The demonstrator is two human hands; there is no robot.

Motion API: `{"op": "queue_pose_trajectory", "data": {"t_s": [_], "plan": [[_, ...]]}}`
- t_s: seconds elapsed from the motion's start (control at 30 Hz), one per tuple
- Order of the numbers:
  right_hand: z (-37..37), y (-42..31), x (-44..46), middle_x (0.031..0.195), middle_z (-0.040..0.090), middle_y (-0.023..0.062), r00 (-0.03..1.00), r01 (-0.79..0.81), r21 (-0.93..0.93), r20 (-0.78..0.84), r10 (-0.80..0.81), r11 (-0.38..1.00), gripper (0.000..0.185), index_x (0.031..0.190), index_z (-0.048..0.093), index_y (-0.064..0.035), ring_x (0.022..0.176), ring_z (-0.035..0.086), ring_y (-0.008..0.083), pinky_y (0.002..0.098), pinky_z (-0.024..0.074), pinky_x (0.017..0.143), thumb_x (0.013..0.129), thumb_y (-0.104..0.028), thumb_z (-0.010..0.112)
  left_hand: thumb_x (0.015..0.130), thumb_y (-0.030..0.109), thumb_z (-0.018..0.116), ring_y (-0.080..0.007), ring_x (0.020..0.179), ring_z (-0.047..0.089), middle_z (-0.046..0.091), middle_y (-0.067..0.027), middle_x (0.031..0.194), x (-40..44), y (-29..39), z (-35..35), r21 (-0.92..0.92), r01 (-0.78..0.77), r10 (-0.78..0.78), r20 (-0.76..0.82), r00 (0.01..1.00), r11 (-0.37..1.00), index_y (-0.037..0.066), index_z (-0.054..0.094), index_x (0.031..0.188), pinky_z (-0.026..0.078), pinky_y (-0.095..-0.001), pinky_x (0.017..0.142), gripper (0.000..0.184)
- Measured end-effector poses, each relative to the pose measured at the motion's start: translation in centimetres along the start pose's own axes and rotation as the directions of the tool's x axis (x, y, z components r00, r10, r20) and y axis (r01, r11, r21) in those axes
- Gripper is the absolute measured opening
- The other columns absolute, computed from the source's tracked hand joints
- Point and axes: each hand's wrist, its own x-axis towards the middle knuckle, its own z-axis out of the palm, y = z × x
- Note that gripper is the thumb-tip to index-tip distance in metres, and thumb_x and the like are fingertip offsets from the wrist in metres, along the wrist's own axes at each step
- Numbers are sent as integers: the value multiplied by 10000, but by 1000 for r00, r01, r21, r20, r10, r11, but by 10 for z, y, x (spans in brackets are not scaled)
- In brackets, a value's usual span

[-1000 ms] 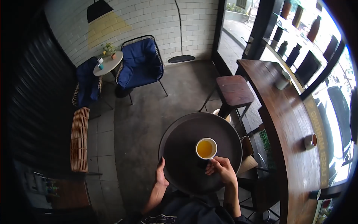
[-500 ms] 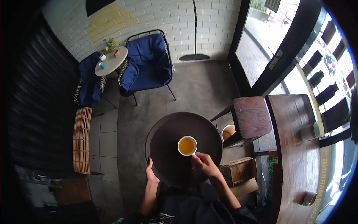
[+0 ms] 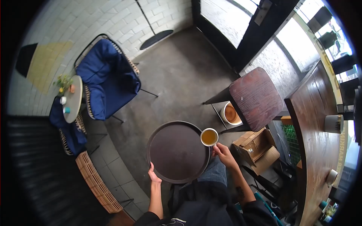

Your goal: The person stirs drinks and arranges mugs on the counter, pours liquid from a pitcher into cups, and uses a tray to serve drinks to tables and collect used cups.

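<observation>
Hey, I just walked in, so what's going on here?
The person's left hand supports a round dark tray at its near left edge, most of its fingers hidden. The right hand grips a pale cup of yellow drink. The cup overlaps the tray's right rim in this view; whether they touch is unclear. A wooden-topped stool stands ahead to the right.

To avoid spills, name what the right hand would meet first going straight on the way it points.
Beyond the cup in its grip, the right hand would probably meet the tray first, at its rim, though depth is unclear and it might pass above.
</observation>
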Motion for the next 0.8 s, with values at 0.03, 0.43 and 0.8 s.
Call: {"op": "queue_pose_trajectory", "data": {"t_s": [0.03,0.43,0.8], "plan": [[-7,20,12,780,552,11,999,2,-17,-37,-2,1000,310,878,550,-14,721,540,90,257,477,699,1041,-261,457,977,419,515,-298,1210,540,554,-107,1344,11,1,1,7,28,-28,-1,1000,1000,26,492,1353,428,-449,1029,545],[-113,233,203,731,547,45,698,0,459,-636,329,888,285,904,520,-78,603,570,164,315,491,576,1023,-332,472,982,394,498,-305,1116,589,614,-117,1233,113,-74,-20,-82,293,-301,-123,946,953,26,537,1290,474,-442,958,482],[-279,374,326,644,448,-14,116,-176,399,-899,422,900,279,1080,589,-190,542,449,201,352,364,501,876,-364,665,971,353,516,-325,1208,539,558,-131,1335,96,-159,-27,-175,340,-376,-253,891,924,26,482,1365,424,-477,1021,513]]}}
